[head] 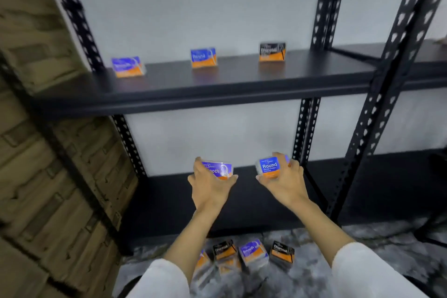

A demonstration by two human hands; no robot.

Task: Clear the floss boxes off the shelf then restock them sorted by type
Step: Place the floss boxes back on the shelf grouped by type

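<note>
**Both hands hold floss boxes in front of the lower shelf**

Left hand [210, 184] grips a purple-and-orange Smooth box [217, 170], fingers curled round its left and bottom edges. Right hand [284, 176] grips a blue Round box [269, 167], thumb on top, fingers wrapped round the right side. Both boxes are held up side by side, apart, in front of the lower shelf [242, 213]; whether they touch it cannot be told.

Upper shelf [217, 89] carries three boxes standing well apart along its far edge: a Smooth one [128, 66] at left, tilted a little, a Round one [203, 57] in the middle, a black Charcoal one [272, 51] at right.

On the grey marbled floor [314, 268], near, between the two forearms, sits a cluster of boxes: a Charcoal box [225, 250], a Smooth box [252, 251] just right of it, another Charcoal box [282, 251] further right, and one partly hidden box [202, 260] behind the left forearm, type unreadable.

White sleeves [362, 271] cover both forearms near the elbows. Black slotted uprights [391, 80] frame the rack. Brown cardboard cartons [36, 176] are stacked at left. Frame is somewhat blurred.
</note>
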